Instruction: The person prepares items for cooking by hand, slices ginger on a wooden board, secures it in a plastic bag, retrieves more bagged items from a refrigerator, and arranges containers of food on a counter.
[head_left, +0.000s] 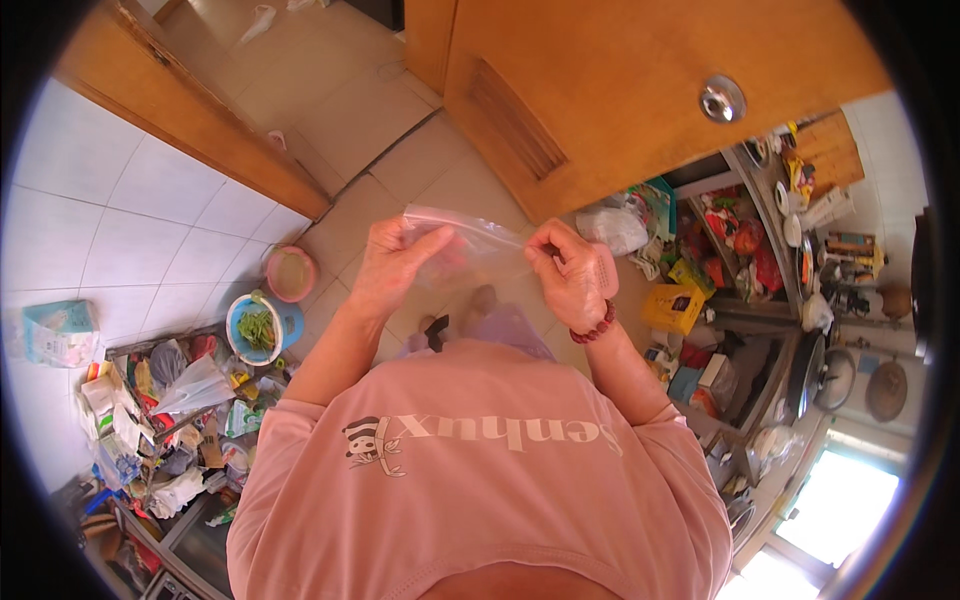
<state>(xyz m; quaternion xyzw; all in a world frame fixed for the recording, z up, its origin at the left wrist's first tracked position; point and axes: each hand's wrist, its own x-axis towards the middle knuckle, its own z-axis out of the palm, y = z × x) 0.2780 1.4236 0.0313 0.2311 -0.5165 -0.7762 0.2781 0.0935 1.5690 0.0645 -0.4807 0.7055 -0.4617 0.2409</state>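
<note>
A clear plastic zip bag (480, 251) is stretched between my two hands in front of my chest, its zip edge along the top. My left hand (397, 259) pinches the left end, thumb lying over the film and fingers behind it. At the right end, the curled thumb and fingers of my right hand (562, 266) grip the bag's corner. A pink flat object (607, 271) with rounded corners and small marks shows behind the right hand; whether that hand holds it I cannot tell. A red bead bracelet (596, 324) circles my right wrist.
A wooden door (615, 97) stands ajar ahead. To the left are a pink basin (291, 274), a blue bucket (289, 326) with green leaves, and a cluttered shelf (161, 427). On the right, a yellow box (671, 307) stands by a crowded kitchen counter (776, 225).
</note>
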